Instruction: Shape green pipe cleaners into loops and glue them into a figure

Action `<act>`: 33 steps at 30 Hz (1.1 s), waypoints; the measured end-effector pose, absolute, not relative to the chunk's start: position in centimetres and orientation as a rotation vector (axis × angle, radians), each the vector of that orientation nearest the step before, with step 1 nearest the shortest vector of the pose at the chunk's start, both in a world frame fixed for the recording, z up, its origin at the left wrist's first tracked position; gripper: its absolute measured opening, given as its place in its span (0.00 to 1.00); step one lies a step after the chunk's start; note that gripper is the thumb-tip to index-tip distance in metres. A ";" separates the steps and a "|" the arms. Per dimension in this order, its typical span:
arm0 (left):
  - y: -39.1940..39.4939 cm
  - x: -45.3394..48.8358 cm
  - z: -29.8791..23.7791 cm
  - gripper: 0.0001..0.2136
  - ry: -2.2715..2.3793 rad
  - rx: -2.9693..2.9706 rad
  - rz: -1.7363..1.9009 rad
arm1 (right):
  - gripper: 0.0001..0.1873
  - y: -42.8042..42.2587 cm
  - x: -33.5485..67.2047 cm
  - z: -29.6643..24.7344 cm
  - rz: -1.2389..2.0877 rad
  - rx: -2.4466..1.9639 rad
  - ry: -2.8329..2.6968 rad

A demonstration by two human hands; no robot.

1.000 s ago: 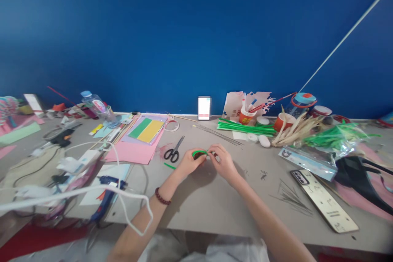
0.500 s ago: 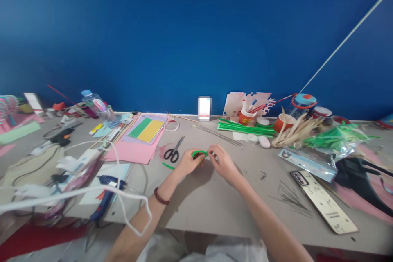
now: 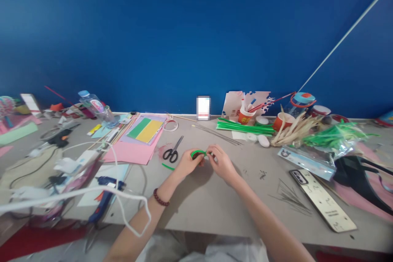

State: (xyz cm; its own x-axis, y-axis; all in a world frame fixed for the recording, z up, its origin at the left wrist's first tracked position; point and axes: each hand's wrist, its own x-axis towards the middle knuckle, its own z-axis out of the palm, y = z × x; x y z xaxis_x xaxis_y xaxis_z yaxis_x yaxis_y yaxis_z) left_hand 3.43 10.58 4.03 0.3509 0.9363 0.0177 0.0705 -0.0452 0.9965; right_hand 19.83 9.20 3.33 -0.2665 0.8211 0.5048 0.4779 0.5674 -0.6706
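Note:
A bent green pipe cleaner [image 3: 196, 152] spans the gap between my two hands above the grey table. My left hand [image 3: 189, 163] is closed around its curved part, and the fingers hide some of it. At its other end, the fingertips of my right hand [image 3: 218, 160] pinch the green stem. Just left of my left hand lie black-handled scissors [image 3: 173, 151], closed. A short green piece [image 3: 168, 166] rests on the table by my left wrist.
Pink sheets [image 3: 132, 151], a glue gun [image 3: 106, 200] and a white cable [image 3: 119, 188] are at left. A bundle of green pipe cleaners [image 3: 245, 127], a pen cup [image 3: 245, 116] and a white case [image 3: 263, 141] stand behind. A phone [image 3: 324, 202] and dark wires [image 3: 291, 198] lie at right.
The view has shifted slightly. Both hands keep their grip on the green pipe cleaner, with barely any movement of the fingers.

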 end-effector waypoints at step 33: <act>9.7 2.9 4.6 0.10 1.002 2.103 1.170 | 0.13 8.9 18.9 4.7 1.266 -0.976 -1.111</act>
